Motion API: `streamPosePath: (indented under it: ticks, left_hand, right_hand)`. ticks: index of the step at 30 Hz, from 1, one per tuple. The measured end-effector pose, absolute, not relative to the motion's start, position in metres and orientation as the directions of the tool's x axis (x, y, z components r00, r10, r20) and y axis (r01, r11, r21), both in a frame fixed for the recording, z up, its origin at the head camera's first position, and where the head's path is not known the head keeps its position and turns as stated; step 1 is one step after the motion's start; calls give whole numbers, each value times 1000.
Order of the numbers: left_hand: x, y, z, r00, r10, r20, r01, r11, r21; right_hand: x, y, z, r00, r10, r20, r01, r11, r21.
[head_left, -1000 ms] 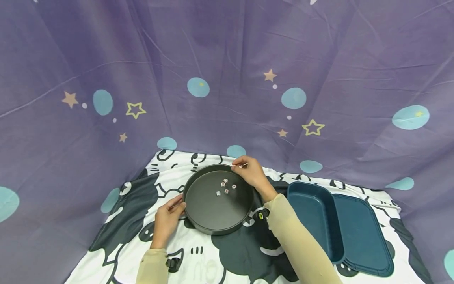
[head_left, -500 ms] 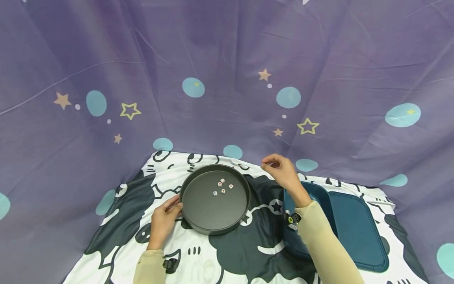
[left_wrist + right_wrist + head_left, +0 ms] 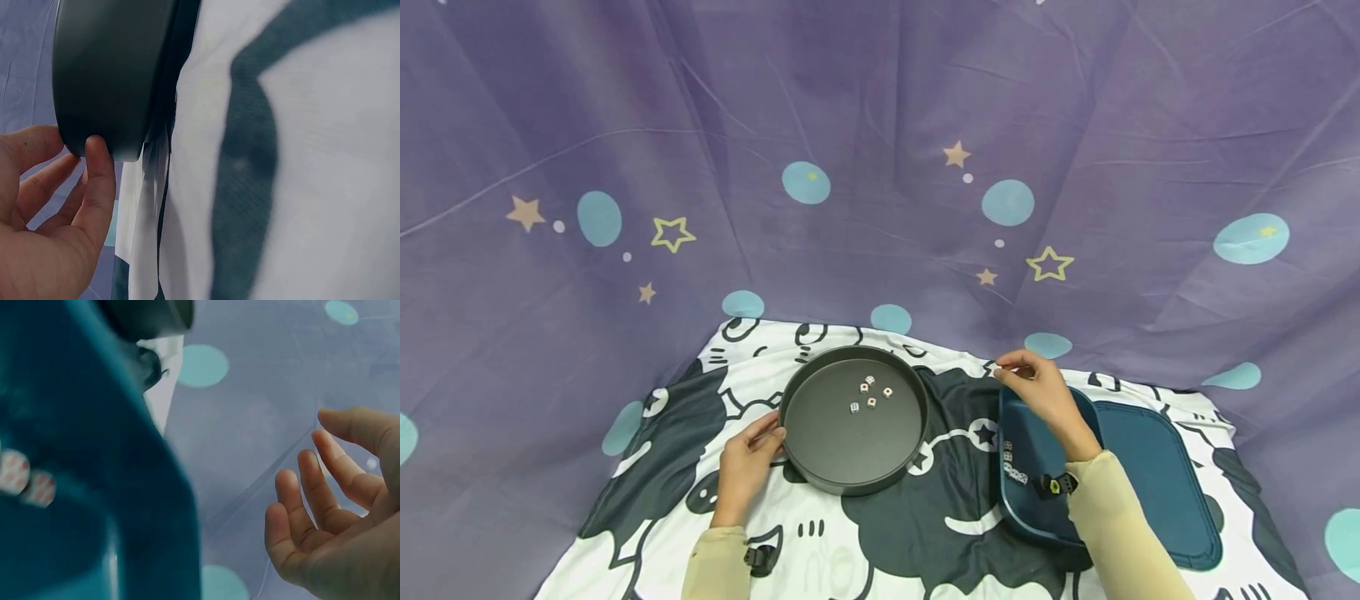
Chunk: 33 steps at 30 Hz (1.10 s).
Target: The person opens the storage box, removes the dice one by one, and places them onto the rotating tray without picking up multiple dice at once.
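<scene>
A round dark pan (image 3: 857, 467) lies on the patterned cloth, with several small white dice (image 3: 871, 402) inside it toward the back. My left hand (image 3: 748, 467) touches the pan's left side; in the left wrist view its fingertips (image 3: 97, 150) rest against the outer wall near the rim. My right hand (image 3: 1037, 392) hovers over the back of a blue rectangular container (image 3: 1030, 521). Its fingers are loosely bent and apart, holding nothing, as the right wrist view shows. Along the container's left wall lie several more dice (image 3: 1011, 468). My right wrist and sleeve cover part of the container.
A flat blue lid (image 3: 1165, 483) lies right of the container, beside its wall. Black-and-white cloth (image 3: 820, 542) covers the table. Behind the table hangs a purple curtain (image 3: 865, 250) with stars and blue spots.
My right hand has left the pan's back rim and moved right to above the blue container. My left hand stays at the pan's side. The dice in the pan look unmoved.
</scene>
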<state>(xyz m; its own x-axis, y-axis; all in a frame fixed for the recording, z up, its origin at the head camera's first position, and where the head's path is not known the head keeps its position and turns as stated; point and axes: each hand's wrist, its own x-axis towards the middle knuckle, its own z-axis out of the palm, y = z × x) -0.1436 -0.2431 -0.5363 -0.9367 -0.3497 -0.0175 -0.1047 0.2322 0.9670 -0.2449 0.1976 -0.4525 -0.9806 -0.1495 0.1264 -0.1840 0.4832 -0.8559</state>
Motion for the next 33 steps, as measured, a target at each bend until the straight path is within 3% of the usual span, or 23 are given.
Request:
streamPosePath:
  ticks: [12,21,33]
  left_hand:
    - [-144,-243,-538,-933,-359,-17,-99,209,973]
    - [-145,-243,-537,-934,-357,-11,-93,214,972]
    - [-144,-242,-538,-933,-360,1,-77,201,977]
  right_hand:
    - [-239,235,-490,-985,-151,84,-140,412,-900]
    - [-238,248,-512,-976,-215,25,-121,446,-887]
    - [-239,254,-526,-899,-430,-90,-105,408,-907]
